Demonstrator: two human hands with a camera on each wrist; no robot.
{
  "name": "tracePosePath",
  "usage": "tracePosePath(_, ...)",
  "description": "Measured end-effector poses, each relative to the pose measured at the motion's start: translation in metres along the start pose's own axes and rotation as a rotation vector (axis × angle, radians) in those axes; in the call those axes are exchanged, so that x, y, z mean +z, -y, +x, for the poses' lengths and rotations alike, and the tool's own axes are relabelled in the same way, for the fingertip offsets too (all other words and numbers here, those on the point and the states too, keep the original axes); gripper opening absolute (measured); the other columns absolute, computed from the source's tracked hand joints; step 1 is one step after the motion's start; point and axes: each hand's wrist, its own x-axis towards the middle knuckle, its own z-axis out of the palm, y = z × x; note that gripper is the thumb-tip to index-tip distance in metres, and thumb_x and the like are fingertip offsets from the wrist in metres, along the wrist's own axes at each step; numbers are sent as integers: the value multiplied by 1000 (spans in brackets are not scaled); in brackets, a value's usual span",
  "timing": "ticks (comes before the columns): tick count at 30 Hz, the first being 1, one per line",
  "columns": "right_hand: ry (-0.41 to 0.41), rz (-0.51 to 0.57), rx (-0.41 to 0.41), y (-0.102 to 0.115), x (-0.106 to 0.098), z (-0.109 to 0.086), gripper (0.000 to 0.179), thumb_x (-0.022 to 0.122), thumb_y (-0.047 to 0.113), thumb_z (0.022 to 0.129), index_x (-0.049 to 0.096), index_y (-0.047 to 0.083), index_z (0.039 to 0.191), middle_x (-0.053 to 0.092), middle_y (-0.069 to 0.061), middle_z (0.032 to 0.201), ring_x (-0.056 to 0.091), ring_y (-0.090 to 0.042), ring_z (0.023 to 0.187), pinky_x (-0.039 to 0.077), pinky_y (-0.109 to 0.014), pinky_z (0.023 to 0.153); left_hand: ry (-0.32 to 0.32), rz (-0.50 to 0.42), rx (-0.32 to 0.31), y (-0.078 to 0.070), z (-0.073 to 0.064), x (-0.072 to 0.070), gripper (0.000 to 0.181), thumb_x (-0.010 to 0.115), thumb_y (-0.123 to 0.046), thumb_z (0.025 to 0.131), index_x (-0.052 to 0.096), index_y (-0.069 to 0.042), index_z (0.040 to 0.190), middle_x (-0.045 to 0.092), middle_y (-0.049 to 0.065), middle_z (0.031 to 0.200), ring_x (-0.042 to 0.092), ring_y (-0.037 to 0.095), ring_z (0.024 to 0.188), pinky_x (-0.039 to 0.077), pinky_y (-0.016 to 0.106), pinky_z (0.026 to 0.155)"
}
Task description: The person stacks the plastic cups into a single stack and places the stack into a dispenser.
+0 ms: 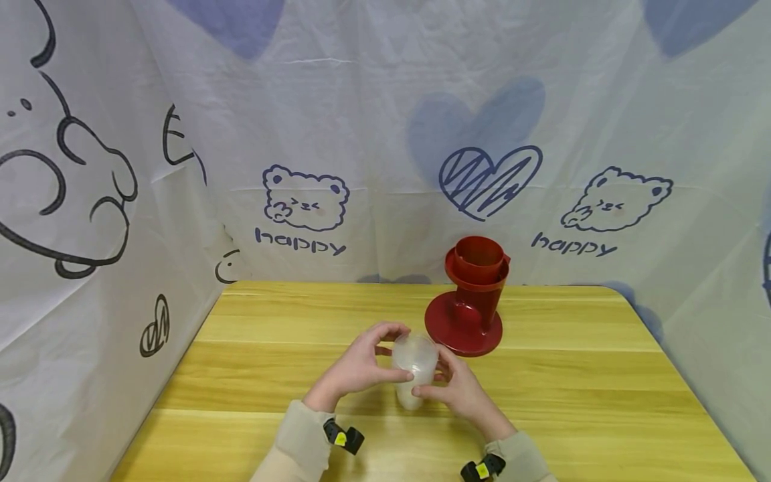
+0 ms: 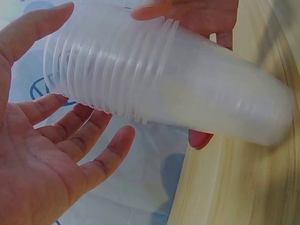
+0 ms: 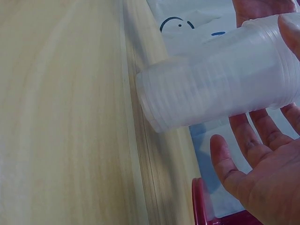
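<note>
A nested stack of clear plastic cups [image 1: 415,358] is held between both hands over the wooden table. In the left wrist view the stack [image 2: 225,93] shows several rims close together at one end and a narrower closed end. My left hand [image 1: 364,361] curves round the rim end, thumb on one side and fingers on the other. Lower on the cups, my right hand [image 1: 460,388] grips with its thumb in front and fingers behind. The right wrist view has the stack [image 3: 201,89] leaning over the table with its base downward.
Behind the hands, slightly right, stands a red holder [image 1: 482,304] with a round base and a wide cup-shaped top. The wooden table [image 1: 572,375] ends at a printed white cloth [image 1: 385,134] hanging behind and at the left.
</note>
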Motion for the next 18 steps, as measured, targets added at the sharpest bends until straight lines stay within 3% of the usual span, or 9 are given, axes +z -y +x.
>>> tracePosePath(9, -1, 3, -4, -2, 0, 1, 76, 83, 16, 81, 43, 11, 145, 52, -12, 139, 53, -31, 119, 47, -44, 98, -9, 21, -45, 1, -3, 0, 64, 84, -22, 79, 54, -10, 134, 57, 1, 128, 53, 21, 114, 50, 44, 94)
tracePosePath(18, 6, 20, 8, -1, 0, 0, 76, 82, 17, 81, 43, 11, 145, 51, -12, 140, 51, -30, 121, 46, -47, 101, -16, 13, -72, 3, -5, 1, 64, 83, -24, 80, 54, -9, 135, 57, 1, 128, 54, 21, 112, 51, 42, 92)
